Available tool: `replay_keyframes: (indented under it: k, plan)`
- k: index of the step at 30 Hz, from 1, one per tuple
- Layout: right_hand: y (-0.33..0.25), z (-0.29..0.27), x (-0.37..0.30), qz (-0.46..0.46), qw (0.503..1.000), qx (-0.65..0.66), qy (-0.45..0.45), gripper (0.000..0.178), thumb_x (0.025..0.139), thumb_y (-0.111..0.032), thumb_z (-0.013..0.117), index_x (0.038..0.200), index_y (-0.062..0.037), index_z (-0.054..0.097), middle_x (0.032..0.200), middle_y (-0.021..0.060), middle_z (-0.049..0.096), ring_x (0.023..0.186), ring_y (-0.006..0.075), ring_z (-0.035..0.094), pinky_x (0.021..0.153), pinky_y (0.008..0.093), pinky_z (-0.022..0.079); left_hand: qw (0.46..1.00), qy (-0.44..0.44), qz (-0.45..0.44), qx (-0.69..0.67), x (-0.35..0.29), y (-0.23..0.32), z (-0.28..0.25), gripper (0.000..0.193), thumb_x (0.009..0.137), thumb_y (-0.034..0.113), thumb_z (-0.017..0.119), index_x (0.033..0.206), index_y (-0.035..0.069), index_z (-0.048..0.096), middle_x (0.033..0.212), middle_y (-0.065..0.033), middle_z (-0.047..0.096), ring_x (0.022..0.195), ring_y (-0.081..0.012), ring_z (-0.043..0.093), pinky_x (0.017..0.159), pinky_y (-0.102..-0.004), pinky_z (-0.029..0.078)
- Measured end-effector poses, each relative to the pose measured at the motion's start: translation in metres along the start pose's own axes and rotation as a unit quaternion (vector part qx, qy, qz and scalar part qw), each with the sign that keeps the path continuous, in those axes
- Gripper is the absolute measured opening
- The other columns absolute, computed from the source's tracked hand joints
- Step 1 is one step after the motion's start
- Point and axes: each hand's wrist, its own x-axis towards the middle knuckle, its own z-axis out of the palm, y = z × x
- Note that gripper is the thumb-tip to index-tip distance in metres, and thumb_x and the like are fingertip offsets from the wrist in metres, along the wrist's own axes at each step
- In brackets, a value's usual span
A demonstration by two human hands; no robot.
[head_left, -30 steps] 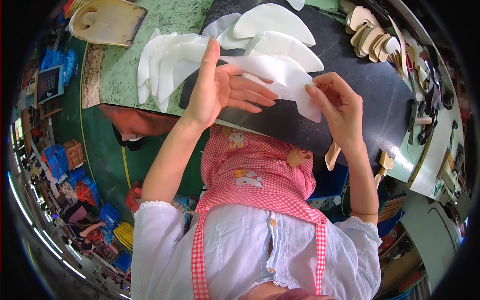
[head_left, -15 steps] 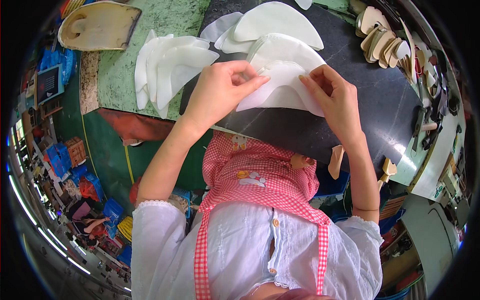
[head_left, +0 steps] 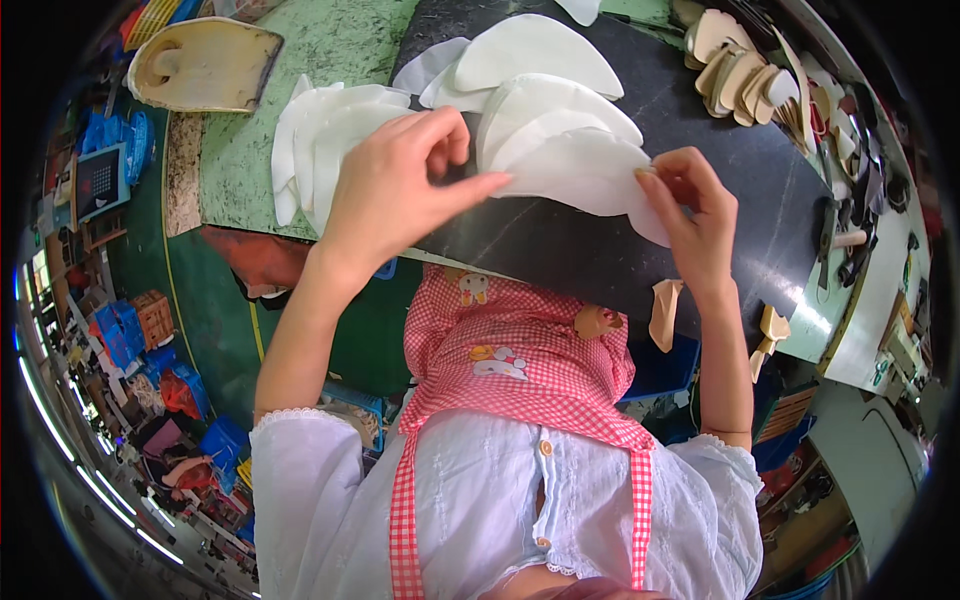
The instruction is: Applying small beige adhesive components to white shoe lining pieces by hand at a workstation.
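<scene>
Right hand (head_left: 695, 215): thumb and fingers pinched on the right end of the curved white sheet piece (head_left: 585, 170), right of the frame's centre. Left hand (head_left: 385, 190): thumb and curled index finger spread apart, thumb tip at the left end of the piece; contact cannot be confirmed. The piece is located at upper centre, its upper part over the stack of white sheet pieces (head_left: 510, 105), its right end drooping below the right fingertips.

Change from the preceding frame: the left hand, formerly pinching the left end, has released its grip and shifted left, where it covers part of the fanned white pieces (head_left: 305, 150). The right hand retains its pinch. The lower edge of the piece, previously a deep arch, is now shallower and wavy.

Work surface: a dark slab (head_left: 760, 230) lies on a worn green tabletop (head_left: 340, 40). A beige moulded plate (head_left: 205, 65) rests at upper left; beige shaped pieces (head_left: 740, 85) are grouped at upper right, with a hammer (head_left: 850, 239) at the right.

Room: green floor (head_left: 205, 285) with yellow line marking, blue crates (head_left: 120, 332) at left, light strips (head_left: 45, 405) at lower left
</scene>
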Motion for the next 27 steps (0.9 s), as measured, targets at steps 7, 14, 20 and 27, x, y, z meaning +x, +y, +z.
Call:
replay_keyframes:
  k: [7, 14, 20, 27]
  plan:
    - [-0.003, -0.023, -0.014, 0.002, 0.993, 0.098, -0.064, 0.016, 0.1, -0.015, 0.063, 0.106, -0.0007, 0.067, 0.093, 0.0045, 0.07, 0.076, 0.009, 0.067, 0.064, 0.0228, 0.051, 0.956, 0.056, 0.105, -0.269, -0.018, 0.033, 0.019, 0.026, 0.081, 0.022, 0.081, 0.08, 0.004, 0.062, 0.075, -0.0068, 0.06, 0.064, -0.0219, 0.056, 0.059, -0.0327, 0.045]
    - [0.08, -0.118, 0.054, -0.099, 0.945, -0.19, 0.245, 0.037, 0.099, -0.024, 0.057, 0.127, 0.0008, 0.06, 0.106, 0.0157, 0.072, 0.087, 0.027, 0.071, 0.076, 0.0346, 0.055, 0.993, 0.086, 0.083, -0.009, -0.061, 0.057, -0.021, 0.023, 0.085, 0.013, 0.071, 0.07, 0.008, 0.054, 0.056, -0.0073, 0.049, 0.049, -0.0266, 0.052, 0.051, -0.0378, 0.035]
    - [0.15, -0.189, 0.097, -0.002, 0.809, -0.501, 0.307, 0.037, 0.096, -0.038, 0.059, 0.115, -0.0091, 0.071, 0.105, 0.0191, 0.072, 0.095, 0.041, 0.069, 0.084, 0.0485, 0.053, 0.998, -0.054, 0.009, 0.028, -0.057, 0.075, 0.065, 0.033, 0.089, 0.037, 0.067, 0.072, 0.009, 0.062, 0.059, -0.0112, 0.061, 0.058, -0.035, 0.065, 0.054, -0.0456, 0.048]
    - [0.11, -0.183, 0.03, 0.038, 0.932, -0.22, 0.286, 0.03, 0.096, -0.028, 0.069, 0.112, -0.0032, 0.073, 0.087, 0.0094, 0.072, 0.073, 0.0154, 0.069, 0.065, 0.0283, 0.053, 0.946, 0.027, 0.301, -0.118, -0.051, 0.071, 0.068, 0.009, 0.083, 0.015, 0.069, 0.081, 0.008, 0.065, 0.093, -0.0102, 0.065, 0.089, -0.0313, 0.063, 0.083, -0.0423, 0.051]
